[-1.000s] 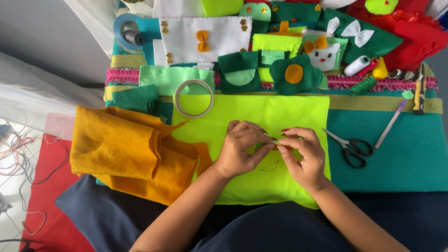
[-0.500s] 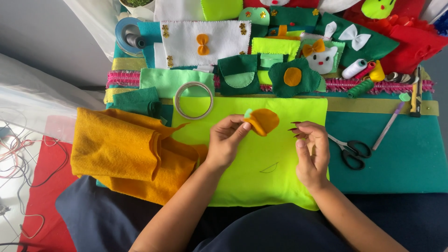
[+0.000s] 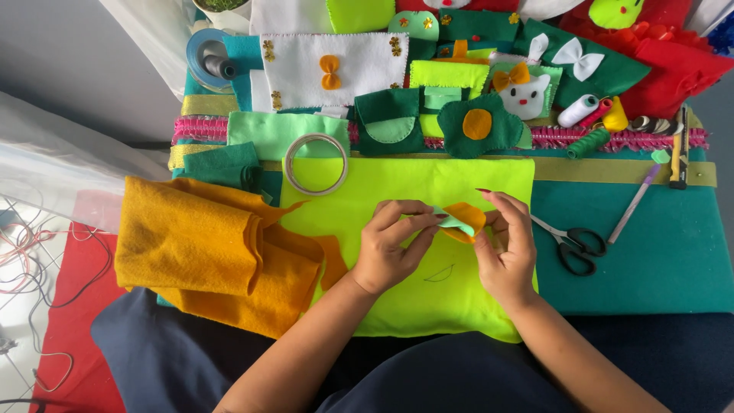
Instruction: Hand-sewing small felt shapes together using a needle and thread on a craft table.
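Teal-covered worktop (image 3: 657, 260) crowded with felt shapes, lime sheet (image 3: 405, 229) spread centrally as a working base. Left hand (image 3: 394, 245) and right hand (image 3: 505, 245) pinched together on small orange felt piece (image 3: 470, 222) with a pale green scrap, raised just above the sheet. Scissors (image 3: 569, 245) parked near the right hand, probably for easy reach; folded mustard felt (image 3: 199, 248) pushed aside leftward.

A small orange felt piece (image 3: 468, 222) backed by what looks like pale mint felt lies over a lime-green felt sheet (image 3: 413, 252). Folded mustard-yellow felt (image 3: 206, 245) sits beside it; black-handled scissors (image 3: 572, 246) rest on teal felt (image 3: 657, 252).
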